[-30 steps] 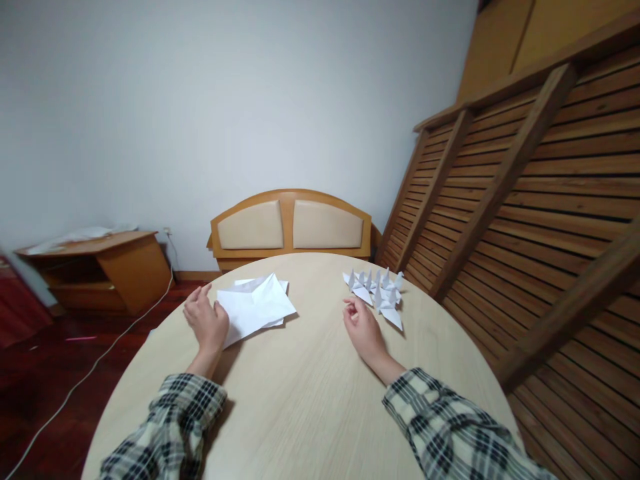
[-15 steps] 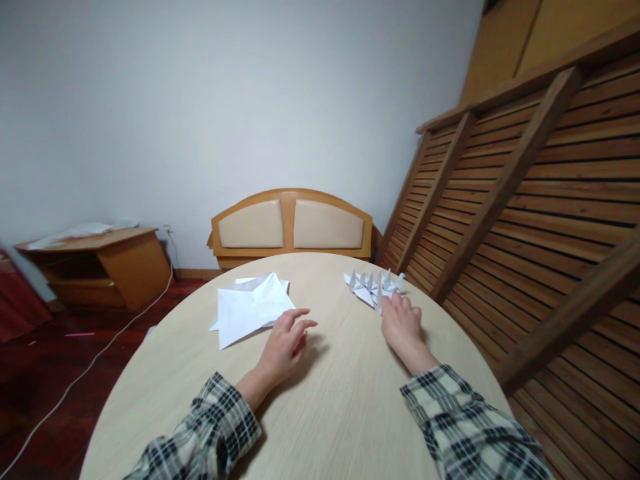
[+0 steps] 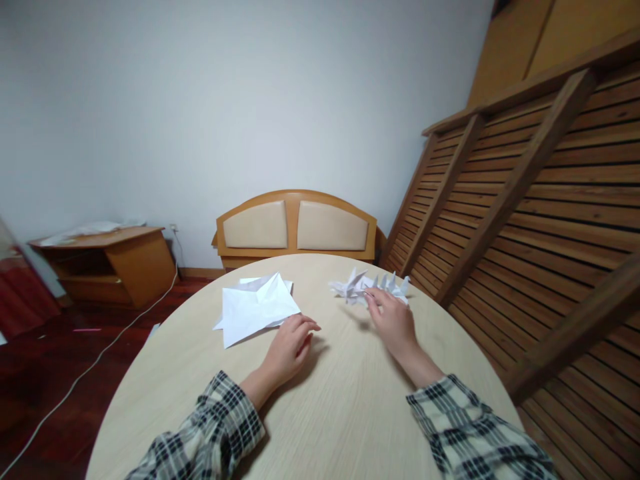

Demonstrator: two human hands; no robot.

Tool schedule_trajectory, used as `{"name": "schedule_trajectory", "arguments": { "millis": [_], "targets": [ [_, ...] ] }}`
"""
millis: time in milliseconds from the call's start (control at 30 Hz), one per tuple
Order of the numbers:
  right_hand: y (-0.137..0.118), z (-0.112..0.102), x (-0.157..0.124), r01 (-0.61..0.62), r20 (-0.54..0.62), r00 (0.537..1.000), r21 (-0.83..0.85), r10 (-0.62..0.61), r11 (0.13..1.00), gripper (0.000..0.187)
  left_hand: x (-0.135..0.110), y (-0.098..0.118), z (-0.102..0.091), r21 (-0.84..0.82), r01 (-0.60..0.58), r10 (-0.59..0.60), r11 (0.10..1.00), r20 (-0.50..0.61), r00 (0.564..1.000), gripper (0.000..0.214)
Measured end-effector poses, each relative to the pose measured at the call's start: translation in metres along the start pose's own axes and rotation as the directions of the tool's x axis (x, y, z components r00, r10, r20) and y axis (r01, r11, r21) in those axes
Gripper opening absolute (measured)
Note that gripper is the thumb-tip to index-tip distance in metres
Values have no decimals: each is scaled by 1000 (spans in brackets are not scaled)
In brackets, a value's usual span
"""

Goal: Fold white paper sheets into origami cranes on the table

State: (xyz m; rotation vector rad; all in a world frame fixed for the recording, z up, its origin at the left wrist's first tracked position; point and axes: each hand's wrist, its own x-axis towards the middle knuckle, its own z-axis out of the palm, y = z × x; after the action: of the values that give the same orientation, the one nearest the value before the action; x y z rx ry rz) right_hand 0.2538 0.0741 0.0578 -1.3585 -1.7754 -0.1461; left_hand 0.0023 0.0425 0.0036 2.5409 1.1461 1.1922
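My right hand (image 3: 394, 321) pinches a white folded paper crane (image 3: 350, 288) between thumb and fingertips and holds it a little above the table. A shadow lies under the crane. Behind and beside that hand stand several more white paper cranes (image 3: 393, 280), partly hidden by the fingers. My left hand (image 3: 290, 345) rests low over the table with loosely bent fingers and nothing in them. Its knuckles are close to the near right corner of a stack of creased white paper sheets (image 3: 255, 310); whether they touch, I cannot tell.
The round wooden table (image 3: 340, 413) fills the front. Beyond it stands a padded headboard (image 3: 255, 225) against the wall. Slatted wooden panels (image 3: 550, 220) lean at the right. A low cabinet (image 3: 135, 267) and a white cable (image 3: 110, 347) are at the left.
My right hand has drawn slightly left and lifted one crane off the group. The left hand's fingers have come closer together, and the view has shifted a little.
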Motion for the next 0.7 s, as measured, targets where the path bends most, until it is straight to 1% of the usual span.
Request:
{"name": "schedule_trajectory", "arguments": {
  "millis": [33,100,133,200,300,367,467,533,600,633,700],
  "targets": [
    [-4,6,-3,-1,-23,1000,169,5,986,27,0,1,0,-15,33,-33,999,-5,999,23],
    [-11,20,-10,-33,24,999,427,25,904,28,0,3,1,-55,114,-116,992,-21,993,22],
    [-15,26,-13,-73,57,997,511,51,856,29,-1,2,1,-80,153,-155,985,-27,988,24],
    [-21,35,-19,-170,149,984,618,99,768,32,-1,1,2,-132,217,-222,967,-26,975,27],
    [-29,42,-26,-296,267,953,706,145,643,33,-2,-3,3,-236,293,-306,926,-19,952,29],
    [-33,44,-29,-372,342,925,741,164,559,33,0,-5,5,-346,323,-349,881,-16,937,29],
    [-35,49,-36,-438,420,895,761,151,479,34,2,-6,8,-491,327,-389,808,-27,921,27],
    [-37,54,-40,-474,469,874,767,127,432,36,4,-6,11,-514,327,-407,793,-48,912,26],
    [-38,58,-45,-518,519,848,770,107,372,39,4,-6,12,-494,337,-436,801,-96,895,25],
    [-40,59,-47,-540,541,835,768,103,343,41,4,-6,12,-480,345,-459,807,-141,877,26],
    [-42,61,-50,-577,575,812,759,105,302,44,4,-8,11,-451,357,-507,818,-273,817,34]
  ]
}}
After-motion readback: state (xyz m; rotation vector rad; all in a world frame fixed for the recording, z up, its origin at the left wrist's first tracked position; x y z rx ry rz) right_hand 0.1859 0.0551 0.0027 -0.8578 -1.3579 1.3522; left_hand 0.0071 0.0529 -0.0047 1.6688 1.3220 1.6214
